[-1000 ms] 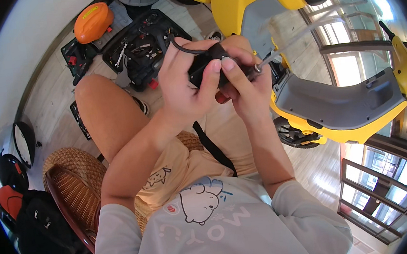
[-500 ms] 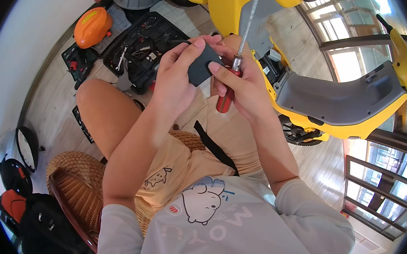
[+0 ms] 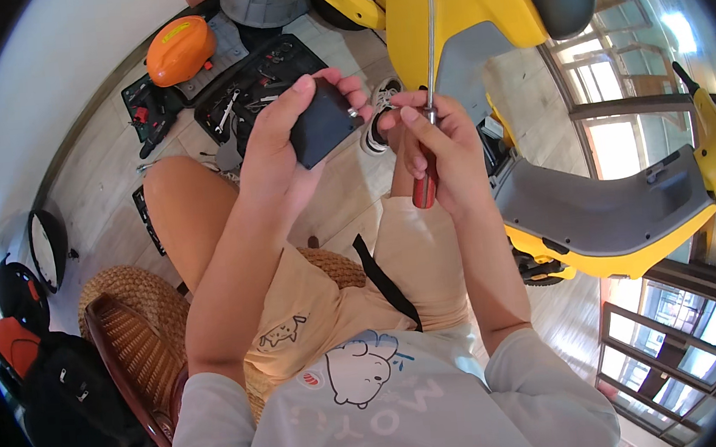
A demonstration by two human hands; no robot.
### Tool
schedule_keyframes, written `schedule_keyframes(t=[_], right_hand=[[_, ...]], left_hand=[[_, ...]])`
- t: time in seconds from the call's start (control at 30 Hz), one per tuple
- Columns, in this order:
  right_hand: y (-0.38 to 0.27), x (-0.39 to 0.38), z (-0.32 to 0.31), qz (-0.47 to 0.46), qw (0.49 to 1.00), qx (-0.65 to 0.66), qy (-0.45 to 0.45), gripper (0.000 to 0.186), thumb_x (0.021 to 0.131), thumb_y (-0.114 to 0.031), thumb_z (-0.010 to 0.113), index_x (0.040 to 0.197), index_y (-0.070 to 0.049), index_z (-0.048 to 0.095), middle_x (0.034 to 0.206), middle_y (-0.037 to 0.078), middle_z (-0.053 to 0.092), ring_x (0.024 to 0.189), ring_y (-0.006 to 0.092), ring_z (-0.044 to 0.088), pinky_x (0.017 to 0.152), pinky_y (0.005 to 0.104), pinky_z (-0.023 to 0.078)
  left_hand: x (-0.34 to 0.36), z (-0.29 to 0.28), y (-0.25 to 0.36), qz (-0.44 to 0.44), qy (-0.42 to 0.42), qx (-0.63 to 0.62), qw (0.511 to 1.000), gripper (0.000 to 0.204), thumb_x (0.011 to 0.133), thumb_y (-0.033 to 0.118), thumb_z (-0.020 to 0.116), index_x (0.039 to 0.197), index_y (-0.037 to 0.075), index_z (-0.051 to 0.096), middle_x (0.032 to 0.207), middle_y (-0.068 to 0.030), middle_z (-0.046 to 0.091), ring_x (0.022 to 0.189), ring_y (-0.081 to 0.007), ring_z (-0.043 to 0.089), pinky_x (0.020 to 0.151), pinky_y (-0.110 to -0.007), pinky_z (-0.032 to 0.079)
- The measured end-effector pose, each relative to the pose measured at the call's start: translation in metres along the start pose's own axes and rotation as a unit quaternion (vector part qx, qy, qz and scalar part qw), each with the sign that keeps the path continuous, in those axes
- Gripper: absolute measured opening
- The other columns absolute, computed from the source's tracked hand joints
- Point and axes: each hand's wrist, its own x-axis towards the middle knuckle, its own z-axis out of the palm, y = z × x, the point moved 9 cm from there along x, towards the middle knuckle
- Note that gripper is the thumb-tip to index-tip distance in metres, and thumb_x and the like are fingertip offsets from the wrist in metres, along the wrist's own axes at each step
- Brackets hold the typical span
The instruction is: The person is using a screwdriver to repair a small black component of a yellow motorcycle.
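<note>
My left hand (image 3: 276, 141) is closed around a flat dark rectangular box (image 3: 322, 131), thumb over its top edge and fingers behind it. A small silver metal fitting (image 3: 353, 113) shows at the box's right edge, by my fingertips. To the right, my right hand (image 3: 452, 149) grips a screwdriver (image 3: 426, 189) with a red handle. Its long metal shaft points up and away from me. A gap separates the two hands, and the screwdriver does not touch the box.
An open black tool case (image 3: 248, 84) lies on the floor ahead, with an orange helmet (image 3: 181, 50) and a drill (image 3: 154, 113) to its left. A yellow and grey scooter (image 3: 603, 202) stands at right. Beside me are a wicker chair (image 3: 134, 345) and a black backpack (image 3: 75, 401).
My hands have moved apart; my right thumb has come off the dark box. The screwdriver shaft stands more upright in the view. The whole view has shifted slightly.
</note>
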Motion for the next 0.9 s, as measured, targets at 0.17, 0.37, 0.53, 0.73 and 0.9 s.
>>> schedule_keyframes(t=[0.17,0.37,0.53,0.73,0.9], right_hand=[[0.036,0.069,-0.005,0.154,0.988,0.008,-0.014,0.019,0.093,-0.011,0.063,0.107,0.0,0.059,0.089,0.01,0.068,0.053,0.0075,0.048,0.047,0.0233,0.041],[0.101,0.216,-0.027,0.119,0.909,-0.397,-0.045,0.021,0.082,-0.019,0.071,0.093,-0.002,0.063,0.075,0.01,0.067,0.058,0.0135,0.057,0.052,0.0291,0.046],[0.209,0.303,-0.056,0.098,0.751,-0.645,-0.103,0.027,0.074,-0.025,0.075,0.091,-0.005,0.07,0.074,0.015,0.07,0.076,0.0282,0.07,0.07,0.0396,0.054],[0.326,0.332,-0.108,0.128,0.776,-0.616,-0.041,0.028,0.076,-0.029,0.075,0.096,-0.009,0.073,0.088,0.018,0.071,0.088,0.0349,0.068,0.08,0.0431,0.054],[0.37,0.347,-0.111,0.069,0.713,-0.695,-0.052,0.02,0.082,-0.027,0.07,0.098,-0.016,0.074,0.098,0.015,0.071,0.096,0.0335,0.067,0.083,0.0446,0.054]], left_hand=[[0.005,-0.02,0.058,0.11,0.034,-0.047,0.992,0.033,0.099,0.022,0.054,0.115,-0.007,0.054,0.113,-0.0184,0.062,0.108,-0.0281,0.06,0.099,-0.045,0.049],[-0.001,-0.076,0.093,0.175,0.22,-0.085,0.956,0.035,0.096,0.01,0.058,0.121,-0.011,0.048,0.12,-0.0228,0.058,0.115,-0.034,0.058,0.105,-0.045,0.049],[-0.01,-0.091,0.11,0.194,0.272,0.014,0.942,0.041,0.094,0.0,0.055,0.129,-0.015,0.041,0.128,-0.0275,0.053,0.123,-0.0364,0.052,0.106,-0.039,0.048],[-0.019,-0.106,0.124,0.214,0.276,-0.027,0.937,0.05,0.099,0.002,0.048,0.144,-0.006,0.028,0.148,-0.0202,0.036,0.139,-0.032,0.036,0.107,-0.041,0.045],[-0.014,-0.123,0.112,0.176,0.347,-0.142,0.91,0.057,0.102,0.006,0.044,0.153,0.012,0.019,0.154,-0.0101,0.031,0.144,-0.0278,0.031,0.103,-0.045,0.046]])
